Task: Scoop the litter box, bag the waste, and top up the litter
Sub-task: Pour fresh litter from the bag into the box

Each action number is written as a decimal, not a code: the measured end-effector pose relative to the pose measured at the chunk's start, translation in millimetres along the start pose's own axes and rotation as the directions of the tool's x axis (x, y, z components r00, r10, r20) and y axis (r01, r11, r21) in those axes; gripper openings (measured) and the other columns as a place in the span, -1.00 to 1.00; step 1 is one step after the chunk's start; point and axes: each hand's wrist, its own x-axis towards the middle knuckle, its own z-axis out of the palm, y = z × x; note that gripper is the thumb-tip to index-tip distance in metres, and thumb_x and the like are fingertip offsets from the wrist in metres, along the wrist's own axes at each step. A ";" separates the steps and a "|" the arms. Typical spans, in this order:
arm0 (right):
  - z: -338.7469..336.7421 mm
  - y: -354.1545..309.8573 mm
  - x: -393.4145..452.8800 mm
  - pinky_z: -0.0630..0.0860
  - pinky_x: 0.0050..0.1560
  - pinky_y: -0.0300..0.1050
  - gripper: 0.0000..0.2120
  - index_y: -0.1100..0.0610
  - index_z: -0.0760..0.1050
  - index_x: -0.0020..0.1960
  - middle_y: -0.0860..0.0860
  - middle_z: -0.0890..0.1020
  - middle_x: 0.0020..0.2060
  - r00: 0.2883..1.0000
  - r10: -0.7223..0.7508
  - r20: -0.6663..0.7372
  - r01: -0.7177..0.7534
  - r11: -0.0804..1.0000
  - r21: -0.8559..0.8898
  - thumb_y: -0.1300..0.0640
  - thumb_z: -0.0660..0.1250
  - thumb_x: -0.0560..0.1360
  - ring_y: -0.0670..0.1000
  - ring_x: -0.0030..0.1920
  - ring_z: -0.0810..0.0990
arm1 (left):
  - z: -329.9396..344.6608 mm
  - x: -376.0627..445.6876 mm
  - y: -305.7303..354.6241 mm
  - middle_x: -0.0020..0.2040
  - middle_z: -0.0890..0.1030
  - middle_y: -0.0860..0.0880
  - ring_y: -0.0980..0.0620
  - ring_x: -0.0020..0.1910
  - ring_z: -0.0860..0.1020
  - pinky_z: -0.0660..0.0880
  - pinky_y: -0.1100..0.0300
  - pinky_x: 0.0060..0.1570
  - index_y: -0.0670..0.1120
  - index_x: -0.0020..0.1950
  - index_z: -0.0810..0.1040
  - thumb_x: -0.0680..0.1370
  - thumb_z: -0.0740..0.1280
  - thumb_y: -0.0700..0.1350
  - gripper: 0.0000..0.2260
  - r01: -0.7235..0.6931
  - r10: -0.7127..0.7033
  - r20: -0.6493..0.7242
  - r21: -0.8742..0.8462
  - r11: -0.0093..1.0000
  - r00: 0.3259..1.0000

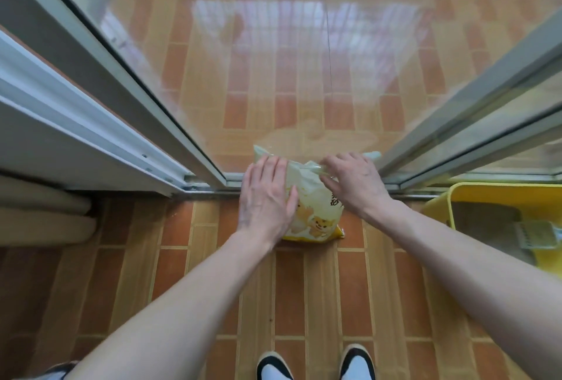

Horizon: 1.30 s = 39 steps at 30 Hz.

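Note:
A yellow and white litter bag (310, 209) with cartoon cats printed on it stands upright on the tiled floor, leaning against the glass door. My left hand (266, 197) lies flat against the bag's left side, fingers together. My right hand (354, 180) pinches the folded top edge of the bag at its right corner. At the right edge sits the yellow litter box (441, 206), with grey litter inside and a pale scoop (536, 235) lying in it.
A glass sliding door (304, 60) with a metal frame and floor track (213, 186) rises straight ahead, mirroring the orange brick floor. A pale rolled curtain or cushion (45, 215) lies at the left. My two slippered feet (316, 364) stand at the bottom.

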 end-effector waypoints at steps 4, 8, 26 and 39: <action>5.2 -2.7 -23.4 0.42 0.04 0.09 -0.83 0.11 0.61 -0.04 0.06 0.63 -0.10 0.994 -0.106 -0.018 0.105 0.994 -0.015 0.00 0.38 0.57 0.21 -0.01 0.53 | -8.7 1.1 6.2 0.52 0.40 -0.14 -0.15 0.59 0.27 0.14 -0.13 0.60 -0.14 0.56 0.30 0.60 0.30 -0.07 -0.46 -0.103 0.095 0.066 0.126 0.987 0.993; 7.2 -2.6 -59.2 0.47 -0.04 0.07 -0.83 0.10 0.55 -0.10 0.03 0.59 -0.17 0.982 -0.177 -0.065 0.180 0.983 0.034 0.00 0.41 0.53 0.15 -0.10 0.51 | -12.1 -0.7 11.4 0.44 0.47 -0.14 -0.17 0.52 0.35 0.05 -0.14 0.61 -0.13 0.55 0.30 0.64 0.21 -0.08 -0.53 -0.254 0.189 0.254 0.254 0.933 0.949; -40.3 35.5 -217.2 0.37 -0.06 -0.22 -0.91 0.11 0.61 0.01 -0.04 0.59 -0.10 0.977 0.164 -0.135 -0.101 0.918 0.385 0.10 0.42 0.57 -0.07 -0.05 0.42 | -54.0 -65.5 85.8 -0.20 0.39 0.01 0.00 -0.27 0.42 0.38 0.14 -0.35 -0.05 -0.04 0.48 0.69 0.19 -0.20 -0.85 -0.569 0.489 0.420 0.084 0.818 0.765; -67.6 117.8 -335.7 0.46 -0.09 -0.19 -0.88 0.08 0.61 0.00 -0.08 0.60 -0.11 0.978 0.172 -0.118 -0.116 0.918 0.380 0.03 0.39 0.57 -0.06 -0.09 0.45 | -41.5 -138.3 199.1 -0.32 0.52 0.01 0.02 -0.45 0.43 0.36 0.16 -0.60 -0.06 -0.22 0.53 0.55 0.41 -0.11 -0.84 -0.613 0.591 0.291 -0.023 0.790 0.752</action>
